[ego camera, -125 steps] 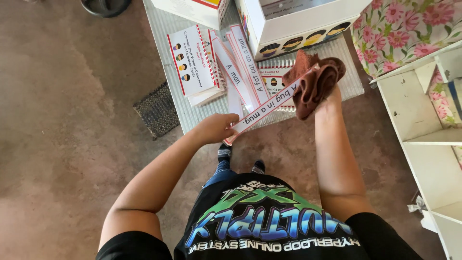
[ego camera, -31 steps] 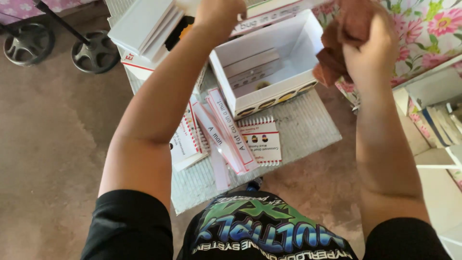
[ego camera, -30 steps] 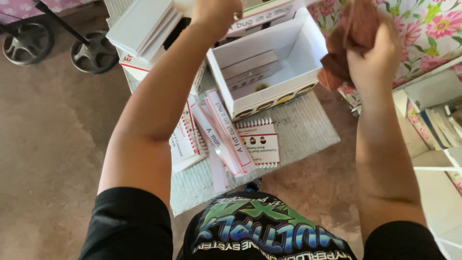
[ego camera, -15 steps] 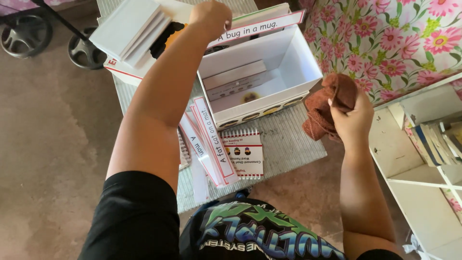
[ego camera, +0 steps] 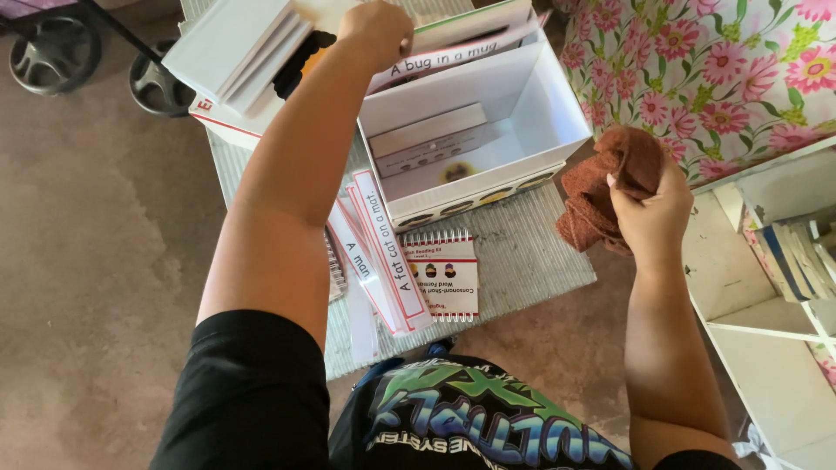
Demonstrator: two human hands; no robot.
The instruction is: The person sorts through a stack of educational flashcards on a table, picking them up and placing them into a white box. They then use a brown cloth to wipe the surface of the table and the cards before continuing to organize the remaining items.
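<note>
My left hand point(ego camera: 376, 31) reaches over the far rim of an open white box point(ego camera: 557, 122) and is shut on long white sentence strips with red edges point(ego camera: 475, 43) that lie along the box's back. Inside the box lies a small grey card pack point(ego camera: 427, 139). My right hand point(ego camera: 651, 216) is to the right of the box, above the floor, shut on a crumpled brown cloth point(ego camera: 610, 178). More sentence strips point(ego camera: 383, 252) and a spiral-bound booklet point(ego camera: 444, 274) lie on a grey woven mat point(ego camera: 535, 252) in front of the box.
A stack of white boards point(ego camera: 235, 52) sits at the upper left of the mat. Two black wheels point(ego camera: 43, 48) stand at the far left. Floral fabric point(ego camera: 714, 70) covers something at the upper right. A white shelf unit point(ego camera: 766, 348) with books point(ego camera: 801, 252) stands at the right.
My right hand has come down with the brown cloth from beside the box's top to the mat's right edge. My left hand has stayed at the box's far rim with the strips.
</note>
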